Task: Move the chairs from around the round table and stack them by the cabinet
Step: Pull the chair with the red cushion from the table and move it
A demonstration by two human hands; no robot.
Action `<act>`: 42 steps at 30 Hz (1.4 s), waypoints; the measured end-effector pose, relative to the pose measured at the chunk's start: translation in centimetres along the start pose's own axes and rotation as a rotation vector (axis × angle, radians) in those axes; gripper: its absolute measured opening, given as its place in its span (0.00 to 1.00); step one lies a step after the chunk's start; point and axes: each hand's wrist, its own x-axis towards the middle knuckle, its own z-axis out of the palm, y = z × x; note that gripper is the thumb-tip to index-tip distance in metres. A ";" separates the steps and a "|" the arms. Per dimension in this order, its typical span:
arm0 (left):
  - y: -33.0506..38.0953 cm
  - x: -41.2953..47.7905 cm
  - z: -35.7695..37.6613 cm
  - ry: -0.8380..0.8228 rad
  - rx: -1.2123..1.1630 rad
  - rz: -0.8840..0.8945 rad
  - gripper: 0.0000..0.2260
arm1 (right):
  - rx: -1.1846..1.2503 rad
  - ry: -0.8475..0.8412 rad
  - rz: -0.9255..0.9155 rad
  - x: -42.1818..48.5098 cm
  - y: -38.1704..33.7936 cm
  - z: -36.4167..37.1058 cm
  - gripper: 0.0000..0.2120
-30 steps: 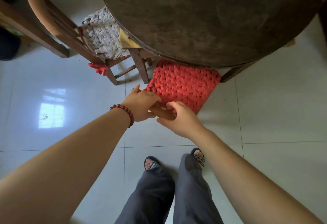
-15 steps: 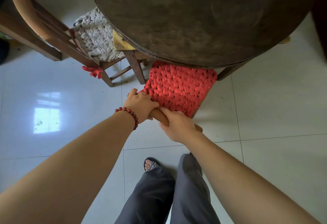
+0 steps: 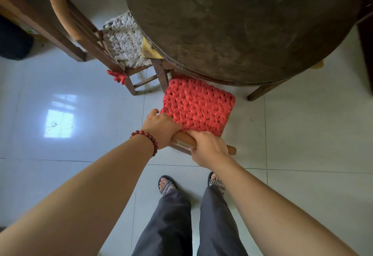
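A wooden chair with a red knitted cushion [image 3: 198, 107] stands at the near edge of the dark round table [image 3: 242, 23], its seat mostly out from under the top. Both hands grip the chair's rounded wooden top rail [image 3: 184, 140]. My left hand [image 3: 160, 127], with a red bead bracelet on the wrist, holds the rail's left end. My right hand [image 3: 209, 148] is curled over the rail to the right. A second wooden chair with a grey knitted cushion [image 3: 124, 41] stands tucked in at the table's left side.
A third chair's leg [image 3: 262, 92] shows under the table at the right. Wooden furniture [image 3: 40, 25] and a dark object [image 3: 14, 41] stand at the far left. The floor is glossy white tile [image 3: 302, 144]. My sandalled feet [image 3: 167, 185] stand just behind the chair.
The chair with the red cushion has come out from under the table toward me. Both hands have closed more fully round its top rail. My feet have stepped back.
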 end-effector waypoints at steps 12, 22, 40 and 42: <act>2.3 -7.6 1.9 0.045 -0.098 -0.254 0.08 | -0.125 -0.113 -0.231 -2.9 -1.7 0.3 0.22; 1.3 -14.7 4.8 0.130 -0.226 -0.534 0.10 | -0.282 -0.192 -0.470 -3.4 -8.0 0.1 0.20; -2.2 -30.9 17.9 0.179 -0.539 -1.102 0.07 | -0.571 -0.373 -0.977 -4.0 -24.4 13.9 0.23; -2.7 -32.9 19.3 0.181 -0.555 -1.147 0.07 | -0.585 -0.401 -1.013 -4.5 -26.3 15.8 0.23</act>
